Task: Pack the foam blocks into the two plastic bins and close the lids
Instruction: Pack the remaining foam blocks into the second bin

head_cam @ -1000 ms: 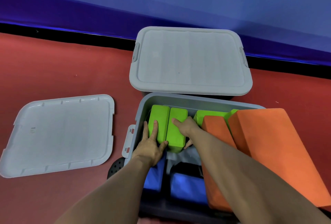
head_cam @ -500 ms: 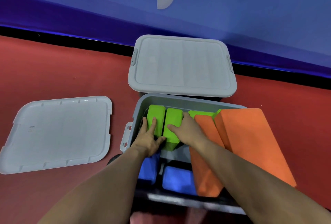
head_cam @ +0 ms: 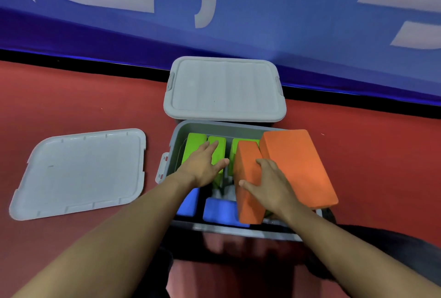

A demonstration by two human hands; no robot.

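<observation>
A person's left hand [head_cam: 202,165] lay flat, fingers straight, on two upright green foam blocks [head_cam: 194,147] inside the open grey bin [head_cam: 181,130], while the right hand [head_cam: 269,183] gripped a narrow orange block [head_cam: 247,192] standing beside a larger orange block [head_cam: 296,166]. Blue blocks [head_cam: 220,210] sat at the bin's near end. A second bin's lid [head_cam: 224,89] was closed behind; a loose lid [head_cam: 81,173] lay on the red floor [head_cam: 71,97].

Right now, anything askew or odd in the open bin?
Yes. Two orange foam blocks stand tilted at the open bin's right side, rising above its rim, so the loose lid on the floor likely won't seat yet.
</observation>
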